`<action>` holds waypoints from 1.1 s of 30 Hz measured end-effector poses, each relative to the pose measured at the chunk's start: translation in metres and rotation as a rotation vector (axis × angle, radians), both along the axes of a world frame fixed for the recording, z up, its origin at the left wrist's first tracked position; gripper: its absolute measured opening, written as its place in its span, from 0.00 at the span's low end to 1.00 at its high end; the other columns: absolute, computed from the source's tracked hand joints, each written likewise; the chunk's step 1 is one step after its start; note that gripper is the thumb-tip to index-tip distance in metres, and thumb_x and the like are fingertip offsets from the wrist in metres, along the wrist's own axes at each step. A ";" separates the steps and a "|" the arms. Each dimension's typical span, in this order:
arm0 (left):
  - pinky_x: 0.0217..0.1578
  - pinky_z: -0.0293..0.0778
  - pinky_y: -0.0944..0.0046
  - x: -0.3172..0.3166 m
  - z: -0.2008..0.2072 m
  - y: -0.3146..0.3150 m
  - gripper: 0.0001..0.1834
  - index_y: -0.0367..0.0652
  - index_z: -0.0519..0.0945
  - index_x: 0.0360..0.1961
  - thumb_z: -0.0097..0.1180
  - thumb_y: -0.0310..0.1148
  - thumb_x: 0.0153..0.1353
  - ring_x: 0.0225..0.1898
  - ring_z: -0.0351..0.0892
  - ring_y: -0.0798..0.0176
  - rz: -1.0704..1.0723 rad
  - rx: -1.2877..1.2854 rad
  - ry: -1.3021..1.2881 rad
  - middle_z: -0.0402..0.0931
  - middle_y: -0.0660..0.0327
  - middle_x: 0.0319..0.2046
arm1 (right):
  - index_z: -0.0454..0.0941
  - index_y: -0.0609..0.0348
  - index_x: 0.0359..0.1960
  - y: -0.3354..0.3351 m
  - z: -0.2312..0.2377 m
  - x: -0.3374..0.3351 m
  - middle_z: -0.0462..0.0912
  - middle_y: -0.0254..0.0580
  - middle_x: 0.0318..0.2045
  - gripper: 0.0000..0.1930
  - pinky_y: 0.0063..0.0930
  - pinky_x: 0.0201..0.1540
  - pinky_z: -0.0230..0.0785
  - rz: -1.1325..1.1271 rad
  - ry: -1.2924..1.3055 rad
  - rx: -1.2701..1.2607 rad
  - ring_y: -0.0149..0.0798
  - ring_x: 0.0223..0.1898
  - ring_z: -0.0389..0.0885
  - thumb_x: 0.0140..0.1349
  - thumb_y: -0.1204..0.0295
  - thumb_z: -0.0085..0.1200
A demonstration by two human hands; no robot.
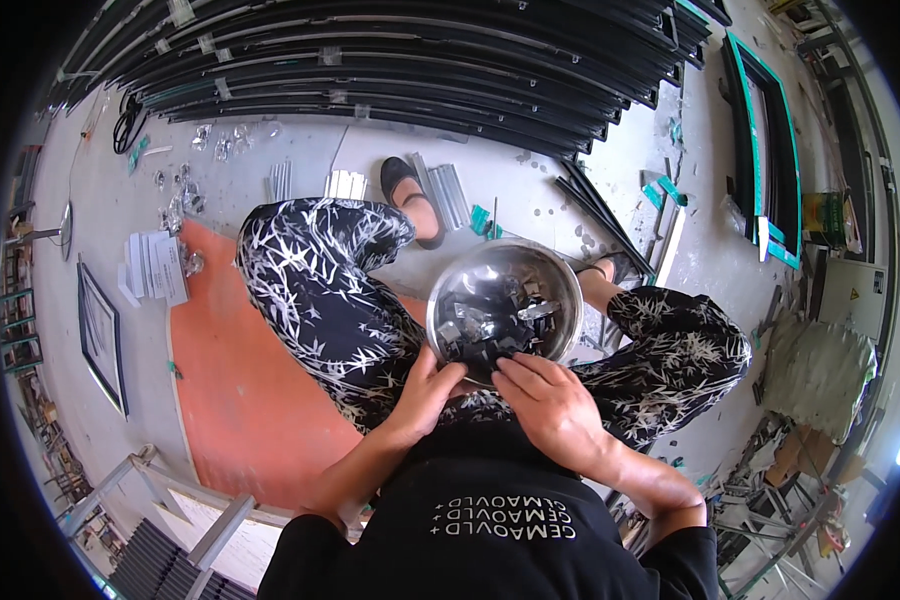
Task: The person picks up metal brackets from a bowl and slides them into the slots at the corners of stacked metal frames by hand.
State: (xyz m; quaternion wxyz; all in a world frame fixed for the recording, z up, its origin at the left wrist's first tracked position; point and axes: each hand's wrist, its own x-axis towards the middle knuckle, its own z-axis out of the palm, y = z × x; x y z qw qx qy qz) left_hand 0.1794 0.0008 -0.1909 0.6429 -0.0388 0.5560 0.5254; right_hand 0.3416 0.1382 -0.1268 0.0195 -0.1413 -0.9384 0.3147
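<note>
A shiny round metal bowl point(570, 325) sits in my lap, between my spread knees. Small metal and dark fittings point(535, 310) lie loose inside it, some of them silvery and block-shaped. My left hand point(426, 398) grips the bowl's near left side, thumb by the rim and the other fingers mostly hidden below. At the near right rim, my right hand point(550, 405) has its fingers bent together over the edge, tips among the dark pieces. What those fingertips hold, if anything, is too small to make out.
Long black frame profiles point(390, 75) are stacked across the far side. Bundles of silver strips point(445, 190) lie by my foot. An orange-red board point(240, 370) covers floor at the left; white boxes point(157, 268) stand beside it. A black and green frame point(765, 150) lies far right.
</note>
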 end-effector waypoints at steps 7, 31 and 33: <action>0.49 0.83 0.55 -0.006 0.000 0.000 0.34 0.43 0.53 0.72 0.44 0.21 0.65 0.53 0.78 0.59 -0.006 -0.001 -0.001 0.71 0.55 0.58 | 0.75 0.59 0.57 0.025 0.007 0.000 0.78 0.53 0.53 0.26 0.39 0.43 0.78 -0.205 -0.197 0.140 0.50 0.46 0.80 0.52 0.75 0.56; 0.41 0.86 0.56 -0.003 -0.001 -0.001 0.28 0.41 0.60 0.65 0.48 0.23 0.63 0.43 0.83 0.60 -0.070 -0.042 -0.054 0.75 0.56 0.46 | 0.80 0.56 0.53 0.113 0.031 -0.028 0.83 0.45 0.45 0.24 0.32 0.49 0.78 -0.316 -0.142 -0.431 0.41 0.44 0.84 0.51 0.75 0.66; 0.45 0.84 0.59 -0.005 -0.004 -0.003 0.29 0.39 0.59 0.67 0.48 0.24 0.65 0.47 0.83 0.59 -0.094 -0.026 -0.078 0.75 0.53 0.53 | 0.80 0.56 0.52 0.112 0.035 -0.028 0.83 0.45 0.45 0.23 0.32 0.50 0.77 -0.373 -0.172 -0.456 0.41 0.45 0.84 0.51 0.75 0.66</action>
